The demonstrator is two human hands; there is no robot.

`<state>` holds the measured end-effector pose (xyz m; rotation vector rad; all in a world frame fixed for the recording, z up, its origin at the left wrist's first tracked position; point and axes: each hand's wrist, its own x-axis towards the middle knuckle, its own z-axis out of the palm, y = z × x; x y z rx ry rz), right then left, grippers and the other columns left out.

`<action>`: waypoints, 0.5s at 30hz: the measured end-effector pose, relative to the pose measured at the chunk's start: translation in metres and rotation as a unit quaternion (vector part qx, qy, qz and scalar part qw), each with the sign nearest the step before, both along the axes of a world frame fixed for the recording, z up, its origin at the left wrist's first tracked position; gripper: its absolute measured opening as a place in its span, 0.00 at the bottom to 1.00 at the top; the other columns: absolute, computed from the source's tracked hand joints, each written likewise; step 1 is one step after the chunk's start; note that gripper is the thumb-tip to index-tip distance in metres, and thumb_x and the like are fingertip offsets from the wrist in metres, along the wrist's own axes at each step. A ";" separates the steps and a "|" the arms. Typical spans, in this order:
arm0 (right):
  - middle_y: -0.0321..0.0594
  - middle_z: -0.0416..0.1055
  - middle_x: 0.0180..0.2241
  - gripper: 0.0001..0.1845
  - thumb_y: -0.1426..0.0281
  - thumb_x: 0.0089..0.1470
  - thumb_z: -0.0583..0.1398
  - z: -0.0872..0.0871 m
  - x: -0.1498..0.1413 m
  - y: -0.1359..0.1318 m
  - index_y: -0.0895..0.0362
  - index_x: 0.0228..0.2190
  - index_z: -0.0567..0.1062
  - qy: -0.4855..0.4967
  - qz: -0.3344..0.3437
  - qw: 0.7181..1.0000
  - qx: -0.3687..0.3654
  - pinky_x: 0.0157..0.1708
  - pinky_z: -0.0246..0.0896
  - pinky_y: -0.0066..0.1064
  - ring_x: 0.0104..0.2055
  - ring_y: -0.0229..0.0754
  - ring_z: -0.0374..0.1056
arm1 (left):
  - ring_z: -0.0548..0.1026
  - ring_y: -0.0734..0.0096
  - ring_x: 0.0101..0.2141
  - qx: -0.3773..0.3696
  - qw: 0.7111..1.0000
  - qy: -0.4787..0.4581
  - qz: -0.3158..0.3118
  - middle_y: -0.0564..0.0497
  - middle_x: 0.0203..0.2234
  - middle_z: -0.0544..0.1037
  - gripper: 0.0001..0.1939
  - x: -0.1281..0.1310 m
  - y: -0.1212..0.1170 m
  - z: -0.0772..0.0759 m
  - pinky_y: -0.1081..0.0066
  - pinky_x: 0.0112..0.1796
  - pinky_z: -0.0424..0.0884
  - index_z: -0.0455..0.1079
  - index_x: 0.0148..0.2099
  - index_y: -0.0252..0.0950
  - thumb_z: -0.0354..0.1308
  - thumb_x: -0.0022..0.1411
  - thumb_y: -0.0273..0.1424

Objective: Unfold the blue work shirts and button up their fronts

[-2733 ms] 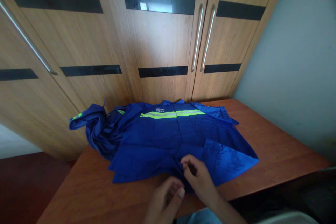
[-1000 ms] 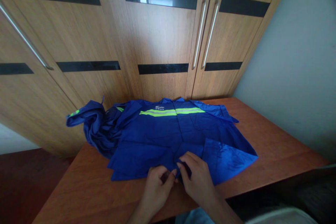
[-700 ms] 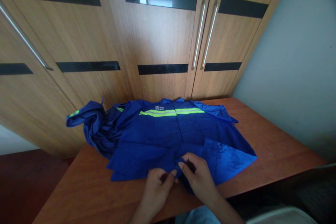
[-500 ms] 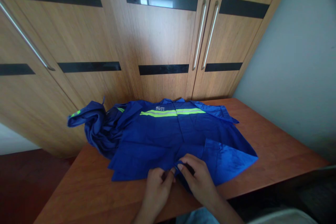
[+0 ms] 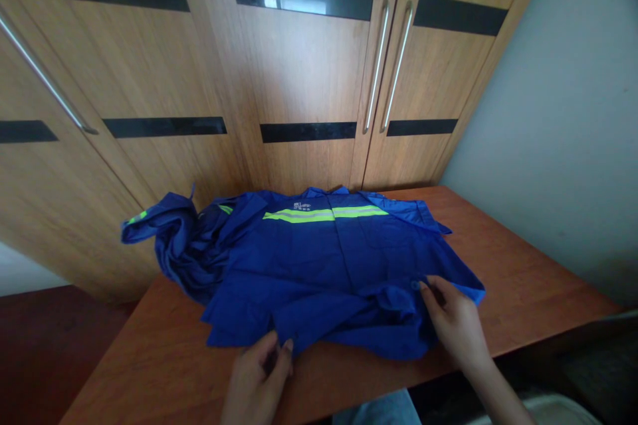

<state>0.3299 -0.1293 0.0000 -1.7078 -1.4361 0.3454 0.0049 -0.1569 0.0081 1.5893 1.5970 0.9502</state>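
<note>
Spreading a raised lower edge between them, both hands work at the near side of the blue jacket (image 5: 299, 252) in the head view. It lies on the wooden tabletop (image 5: 149, 352), its chest band (image 5: 304, 216) laid out fairly flat; the lower cloth remains loose and rumpled, the bunched cloth (image 5: 182, 252) at left unsmoothed. The left hand (image 5: 256, 375) and right hand (image 5: 458, 325) each pinch fabric, fingers nearly closed.

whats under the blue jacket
The blue jacket lies on a reddish-brown tabletop, which shows along its near edge and to both sides. Whether anything else is beneath can't be seen, because the cloth covers it.
</note>
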 end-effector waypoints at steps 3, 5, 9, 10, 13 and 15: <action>0.45 0.74 0.36 0.13 0.68 0.57 0.51 -0.003 0.011 -0.001 0.57 0.37 0.74 -0.136 0.052 0.989 -0.033 0.40 0.63 0.37 0.38 0.49 0.71 | 0.69 0.72 0.20 0.027 0.997 0.065 0.012 0.55 0.15 0.69 0.17 -0.003 -0.008 0.008 0.76 0.24 0.60 0.65 0.21 0.38 0.54 0.58 0.41; 0.46 0.73 0.40 0.16 0.73 0.55 0.50 0.002 0.008 -0.002 0.58 0.43 0.72 -0.189 0.056 0.980 -0.021 0.44 0.63 0.40 0.42 0.49 0.70 | 0.69 0.72 0.20 0.065 0.990 0.121 0.036 0.56 0.16 0.70 0.15 -0.003 -0.012 0.017 0.76 0.24 0.61 0.67 0.24 0.39 0.54 0.59 0.41; 0.48 0.68 0.48 0.22 0.77 0.52 0.51 0.037 -0.017 -0.006 0.57 0.49 0.68 -0.230 0.071 0.967 0.080 0.52 0.59 0.42 0.51 0.49 0.64 | 0.72 0.71 0.24 0.211 0.957 0.196 0.041 0.54 0.20 0.72 0.10 0.004 -0.014 0.043 0.74 0.30 0.64 0.67 0.29 0.39 0.54 0.62 0.37; 0.47 0.68 0.49 0.22 0.77 0.53 0.51 0.048 -0.027 -0.006 0.56 0.50 0.68 -0.231 0.106 0.963 0.096 0.53 0.59 0.41 0.52 0.48 0.63 | 0.72 0.69 0.27 0.252 0.946 0.203 0.020 0.53 0.23 0.73 0.08 0.010 -0.012 0.051 0.73 0.33 0.65 0.68 0.31 0.39 0.54 0.62 0.35; 0.45 0.69 0.48 0.19 0.77 0.54 0.52 0.072 -0.060 0.001 0.54 0.47 0.70 -0.250 0.249 0.932 0.078 0.53 0.58 0.39 0.52 0.46 0.63 | 0.73 0.64 0.39 0.316 0.915 0.239 -0.071 0.49 0.36 0.76 0.06 0.036 0.006 0.069 0.66 0.43 0.65 0.70 0.40 0.40 0.54 0.61 0.31; 0.46 0.71 0.45 0.17 0.77 0.53 0.54 0.077 -0.077 0.010 0.56 0.44 0.72 -0.287 0.293 0.912 0.024 0.51 0.58 0.40 0.49 0.48 0.66 | 0.71 0.59 0.44 0.285 0.905 0.289 -0.128 0.47 0.42 0.75 0.08 0.056 0.024 0.073 0.60 0.47 0.64 0.70 0.43 0.40 0.54 0.61 0.30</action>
